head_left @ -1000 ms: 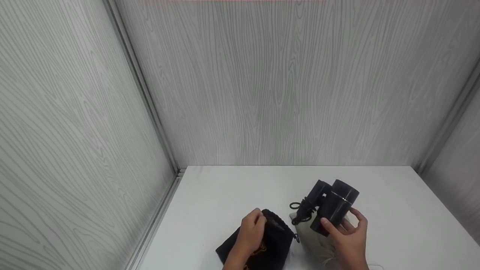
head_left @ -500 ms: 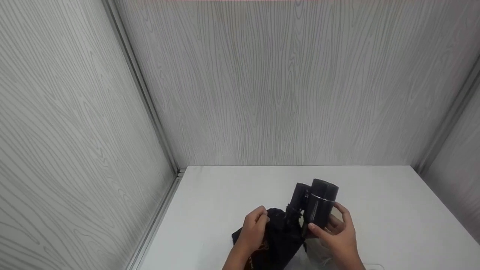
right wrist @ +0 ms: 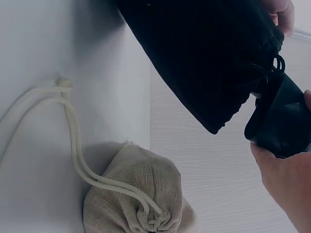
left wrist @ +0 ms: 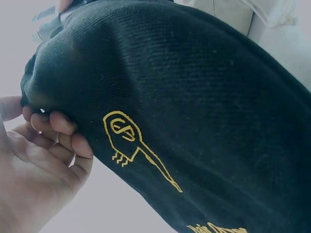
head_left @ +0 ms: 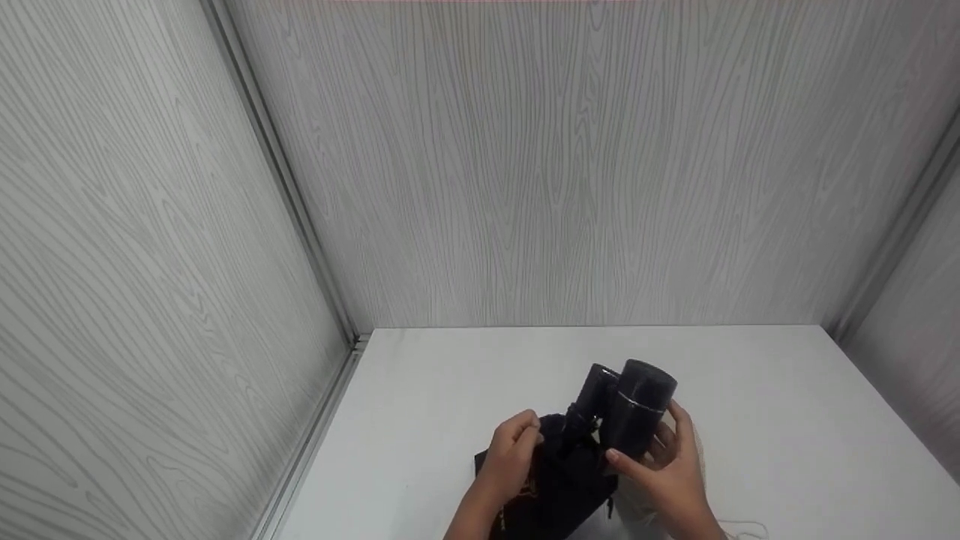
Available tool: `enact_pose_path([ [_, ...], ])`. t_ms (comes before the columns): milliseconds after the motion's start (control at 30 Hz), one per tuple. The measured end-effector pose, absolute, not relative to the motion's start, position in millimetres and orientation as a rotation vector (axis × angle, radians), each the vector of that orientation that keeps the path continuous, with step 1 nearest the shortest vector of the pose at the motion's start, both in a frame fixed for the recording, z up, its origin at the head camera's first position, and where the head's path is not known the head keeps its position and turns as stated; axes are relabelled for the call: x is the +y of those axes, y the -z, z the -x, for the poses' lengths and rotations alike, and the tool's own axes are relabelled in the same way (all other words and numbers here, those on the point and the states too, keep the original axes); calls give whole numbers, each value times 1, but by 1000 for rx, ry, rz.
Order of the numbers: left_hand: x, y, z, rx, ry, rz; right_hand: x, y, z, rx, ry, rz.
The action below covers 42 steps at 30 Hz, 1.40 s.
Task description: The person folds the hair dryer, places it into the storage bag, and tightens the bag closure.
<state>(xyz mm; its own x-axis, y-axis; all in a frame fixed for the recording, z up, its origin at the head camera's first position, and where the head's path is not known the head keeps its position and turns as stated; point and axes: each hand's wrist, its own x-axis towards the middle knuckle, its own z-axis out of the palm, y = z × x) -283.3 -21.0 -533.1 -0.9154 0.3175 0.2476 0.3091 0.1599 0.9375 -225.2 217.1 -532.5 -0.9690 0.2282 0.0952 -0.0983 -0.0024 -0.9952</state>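
Observation:
A black drawstring bag (head_left: pixel 566 487) is embroidered in yellow with a hair dryer drawing, plain in the left wrist view. My left hand (head_left: pixel 508 459) pinches the edge of its mouth between thumb and curled fingers. In my right hand (head_left: pixel 667 472) is a black folding hair dryer (head_left: pixel 639 409), thick barrel up, a thin bright ring round it. Its narrower handle, cord wrapped about it, points down into the bag's mouth, the lower end hidden there. The right wrist view shows the barrel (right wrist: pixel 286 119) gripped right beside the bag's gathered opening.
A beige drawstring bag (right wrist: pixel 141 194) stands on the white table (head_left: pixel 450 375), partly behind my right hand in the head view. Its pale cord (right wrist: pixel 75 136) trails over the tabletop. Grey wood-grain panels (head_left: pixel 555 165) rise at the back and sides.
The hair dryer has moved left in my right hand, from over the beige bag to the black bag's mouth, its handle end going inside. The black bag has shifted slightly right.

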Motion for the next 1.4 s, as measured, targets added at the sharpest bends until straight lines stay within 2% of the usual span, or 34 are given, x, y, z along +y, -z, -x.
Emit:
enact_pose_path([
  [233, -22, 532, 282, 2383, -1934, -638, 212, 534, 228, -2090, -2070, 114],
  [833, -18, 535, 278, 2454, -1996, -592, 199, 548, 231, -2161, -1970, 304],
  [1400, -20, 535, 279, 2500, -2008, -526, 198, 550, 227, -2140, -1948, 223],
])
